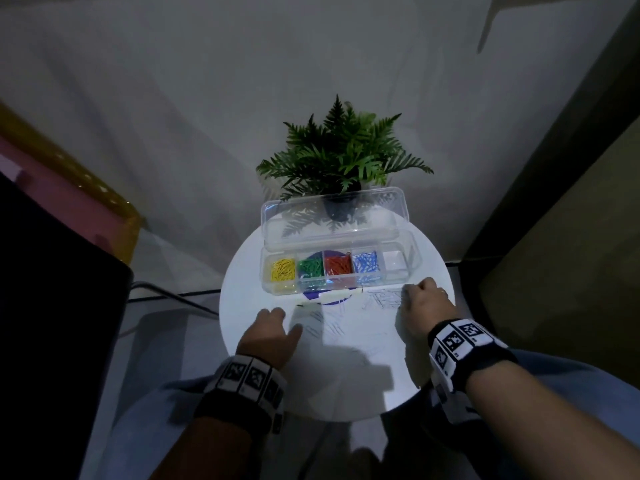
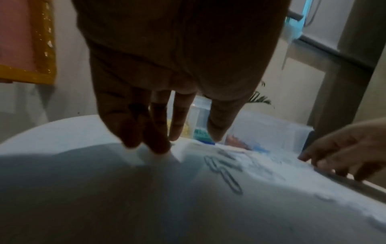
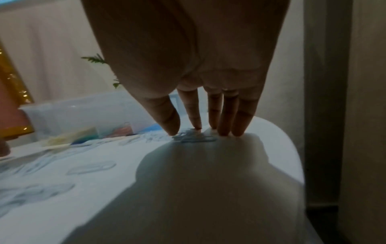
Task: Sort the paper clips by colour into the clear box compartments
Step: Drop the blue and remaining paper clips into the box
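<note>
The clear box (image 1: 332, 288) stands open on the round white table (image 1: 346, 382). Its compartments hold yellow clips (image 1: 283, 270), green clips (image 1: 310, 268), red clips (image 1: 337, 265) and blue clips (image 1: 366, 263); the rightmost compartment (image 1: 394, 261) looks empty. White clips (image 1: 382, 299) lie loose in front of the box. My right hand (image 1: 415, 292) has straight fingers down on the table, thumb and forefinger either side of a small bunch of white clips (image 3: 194, 137). My left hand (image 1: 277, 317) touches the bare table with straight fingertips (image 2: 158, 145), just left of more white clips (image 2: 225, 171).
The box lid (image 1: 332, 216) stands upright behind the compartments, and a potted fern (image 1: 341, 157) sits beyond it. A blue disc (image 1: 313, 294) shows under the box front. The table edge runs just right of my right hand. A dark bulky object (image 1: 52, 306) fills the left.
</note>
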Action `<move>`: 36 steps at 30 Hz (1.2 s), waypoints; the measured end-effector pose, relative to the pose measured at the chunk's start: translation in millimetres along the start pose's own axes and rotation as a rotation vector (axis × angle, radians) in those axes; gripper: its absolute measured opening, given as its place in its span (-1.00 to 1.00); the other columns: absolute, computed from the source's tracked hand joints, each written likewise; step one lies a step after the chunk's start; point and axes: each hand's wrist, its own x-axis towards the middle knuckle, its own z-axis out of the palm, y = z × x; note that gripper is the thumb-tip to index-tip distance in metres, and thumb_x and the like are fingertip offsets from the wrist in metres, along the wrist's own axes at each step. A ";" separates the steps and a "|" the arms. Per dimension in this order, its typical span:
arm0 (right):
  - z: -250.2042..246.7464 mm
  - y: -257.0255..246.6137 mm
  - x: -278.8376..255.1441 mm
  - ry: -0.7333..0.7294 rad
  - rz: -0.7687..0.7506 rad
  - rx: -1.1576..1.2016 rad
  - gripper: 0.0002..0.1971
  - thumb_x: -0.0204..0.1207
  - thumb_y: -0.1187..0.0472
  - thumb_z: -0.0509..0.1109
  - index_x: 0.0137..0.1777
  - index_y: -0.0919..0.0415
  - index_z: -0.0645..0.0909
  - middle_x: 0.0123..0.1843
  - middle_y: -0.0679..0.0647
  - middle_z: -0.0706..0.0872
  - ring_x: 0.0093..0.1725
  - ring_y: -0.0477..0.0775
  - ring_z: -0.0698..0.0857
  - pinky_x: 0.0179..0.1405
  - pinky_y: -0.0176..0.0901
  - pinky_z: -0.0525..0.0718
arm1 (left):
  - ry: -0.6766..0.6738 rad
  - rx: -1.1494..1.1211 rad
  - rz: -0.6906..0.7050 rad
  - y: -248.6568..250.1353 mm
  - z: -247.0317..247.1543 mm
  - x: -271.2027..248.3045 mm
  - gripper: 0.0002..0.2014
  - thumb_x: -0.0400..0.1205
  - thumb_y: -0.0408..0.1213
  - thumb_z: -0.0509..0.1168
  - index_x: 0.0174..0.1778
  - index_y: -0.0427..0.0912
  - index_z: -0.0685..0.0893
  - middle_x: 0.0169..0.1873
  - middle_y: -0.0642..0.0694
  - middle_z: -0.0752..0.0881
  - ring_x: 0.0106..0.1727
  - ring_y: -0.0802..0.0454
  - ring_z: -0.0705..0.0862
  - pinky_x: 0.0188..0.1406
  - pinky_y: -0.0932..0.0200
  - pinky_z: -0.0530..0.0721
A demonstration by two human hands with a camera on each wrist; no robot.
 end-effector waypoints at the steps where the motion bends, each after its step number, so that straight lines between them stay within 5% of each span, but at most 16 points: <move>1: 3.5 -4.5 -2.0 0.006 -0.009 -0.004 -0.73 0.59 0.15 0.13 0.22 0.17 0.52 0.22 0.21 0.42 0.26 0.29 0.49 0.23 0.08 0.55 | -0.014 0.060 -0.036 2.1 4.9 -3.2 -0.44 0.60 0.21 0.13 0.36 -0.13 0.49 0.22 -0.18 0.55 0.27 -0.12 0.58 0.21 0.14 0.49; 8: 29.9 -33.8 -22.0 -0.048 -0.189 0.000 -0.67 0.48 -0.02 0.30 0.16 0.14 0.53 0.17 0.15 0.43 0.22 0.22 0.51 0.18 0.01 0.61 | -0.101 -0.080 0.051 33.3 24.8 -13.2 -0.15 0.43 0.22 0.37 0.55 -0.11 0.24 0.44 -0.19 0.33 0.46 -0.11 0.42 0.38 0.16 0.39; 12: 36.9 -41.0 -19.5 -0.107 -0.262 -0.038 -0.61 0.37 0.01 0.48 0.13 0.18 0.56 0.16 0.13 0.46 0.17 0.19 0.54 0.17 -0.01 0.60 | -0.087 -0.096 0.150 50.1 33.9 -11.6 -0.29 0.49 0.09 0.37 0.50 -0.12 0.33 0.43 -0.19 0.31 0.41 -0.11 0.43 0.35 0.16 0.40; 15: 41.6 -42.3 -14.5 -0.088 -0.313 -0.006 -0.74 0.48 0.20 0.39 0.16 0.21 0.63 0.17 0.16 0.53 0.10 0.24 0.64 0.10 -0.03 0.64 | -0.086 -0.161 0.168 53.9 34.7 -7.5 -0.43 0.55 -0.07 0.34 0.46 -0.14 0.42 0.37 -0.18 0.38 0.34 -0.11 0.50 0.34 0.15 0.42; 20: 42.2 -43.2 -12.5 -0.040 -0.389 -0.068 -0.79 0.54 0.24 0.23 0.09 0.21 0.64 0.12 0.17 0.57 0.02 0.27 0.67 -0.05 -0.02 0.65 | -0.066 -0.168 0.208 59.8 32.5 -1.3 -0.71 0.62 -0.29 0.23 0.26 -0.23 0.57 0.24 -0.23 0.53 0.26 -0.14 0.55 0.23 0.13 0.42; 28: 34.4 -35.7 -11.5 -0.034 -0.386 0.044 -0.85 0.55 0.23 0.22 -0.05 0.21 0.62 0.00 0.15 0.63 0.01 0.22 0.65 -0.02 -0.07 0.58 | -0.027 -0.109 0.250 68.4 25.0 0.0 -0.79 0.63 -0.42 0.10 0.05 -0.33 0.61 0.08 -0.29 0.64 0.14 -0.20 0.61 0.05 0.10 0.49; 36: -26.5 -24.5 5.0 0.281 -0.266 0.465 -0.88 0.53 0.21 0.38 -0.14 0.26 0.67 -0.18 0.09 0.69 -0.22 0.05 0.60 -0.11 -0.25 0.50 | 0.059 -0.247 0.307 75.4 10.1 1.3 -0.83 0.58 -0.41 0.18 -0.03 -0.30 0.66 -0.01 -0.25 0.72 0.08 -0.19 0.65 -0.01 0.18 0.47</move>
